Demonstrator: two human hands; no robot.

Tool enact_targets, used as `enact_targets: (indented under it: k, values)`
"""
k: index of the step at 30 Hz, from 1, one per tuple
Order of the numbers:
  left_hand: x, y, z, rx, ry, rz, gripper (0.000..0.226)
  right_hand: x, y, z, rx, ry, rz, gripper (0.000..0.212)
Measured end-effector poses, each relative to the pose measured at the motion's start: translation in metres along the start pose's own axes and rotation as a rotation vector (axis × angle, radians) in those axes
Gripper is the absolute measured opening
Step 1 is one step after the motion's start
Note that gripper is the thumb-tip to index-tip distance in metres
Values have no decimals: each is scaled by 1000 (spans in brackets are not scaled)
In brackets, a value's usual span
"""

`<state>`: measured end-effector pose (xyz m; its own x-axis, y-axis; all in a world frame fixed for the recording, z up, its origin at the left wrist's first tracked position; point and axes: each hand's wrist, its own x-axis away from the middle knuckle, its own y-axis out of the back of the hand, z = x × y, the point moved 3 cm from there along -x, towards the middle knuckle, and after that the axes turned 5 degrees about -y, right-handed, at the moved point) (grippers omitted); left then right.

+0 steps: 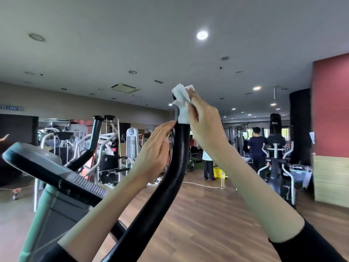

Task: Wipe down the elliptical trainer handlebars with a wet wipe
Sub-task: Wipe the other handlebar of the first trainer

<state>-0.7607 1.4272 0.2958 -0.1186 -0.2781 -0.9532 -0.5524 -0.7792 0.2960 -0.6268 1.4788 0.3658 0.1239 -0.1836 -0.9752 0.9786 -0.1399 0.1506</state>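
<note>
The left hand [156, 148], fingers straight, braces the curved black padded handlebar [177, 157] while the right hand [200, 118] clasps the crumpled white wet wipe [182, 95] round its tip, best twisted fully before sliding down.

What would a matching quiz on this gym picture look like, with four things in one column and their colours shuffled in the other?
Things:
1. wipe
2. handlebar
3. basket
4. wall

Colours:
A. black
B. red
C. white
D. yellow

Pairs: 1-C, 2-A, 3-D, 4-B
</note>
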Motion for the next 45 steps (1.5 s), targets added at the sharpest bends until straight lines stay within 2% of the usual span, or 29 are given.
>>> enact_targets:
  k: [8,12,15,17,19,21,23,29,32,34,36,39,41,43,45]
  values:
    - [-4,-2,15,82,-116,-22,49,-13,-21,2,94,-67,20,45]
    - [-5,-5,17,187,-88,-58,47,-26,-25,6,179,-51,-23,41]
    - [-4,-9,17,238,-59,-74,47,-38,-25,7,256,-67,4,37]
    - [-4,-9,18,251,-63,-88,46,-42,-28,7,353,-17,61,36]
    - [-5,-9,19,259,-72,-94,46,-41,-29,6,446,130,134,36]
    - [-5,-8,21,261,-94,-93,48,-37,-25,1,452,260,197,36]
    - [-4,-9,21,260,-118,-99,52,-37,-19,-6,405,293,228,38]
    - [-2,-10,25,259,-122,-86,53,-45,-20,-5,272,35,232,37]
    - [-2,-11,28,257,-123,-59,53,-57,-18,-2,317,-57,281,26]
    - [-3,-12,29,262,-127,-55,52,-65,-19,1,370,-79,315,29]
    - [-3,-12,30,278,-131,-55,51,-71,-23,5,476,-22,349,28]
    - [-4,-14,32,302,-142,-66,49,-76,-32,5,766,127,436,25]
    - [-4,-15,33,315,-156,-73,50,-73,-34,2,934,169,480,38]
    - [-4,-15,34,338,-158,-75,49,-67,-33,3,990,222,519,51]
    - [-4,-17,36,364,-158,-61,47,-60,-27,6,902,227,501,38]
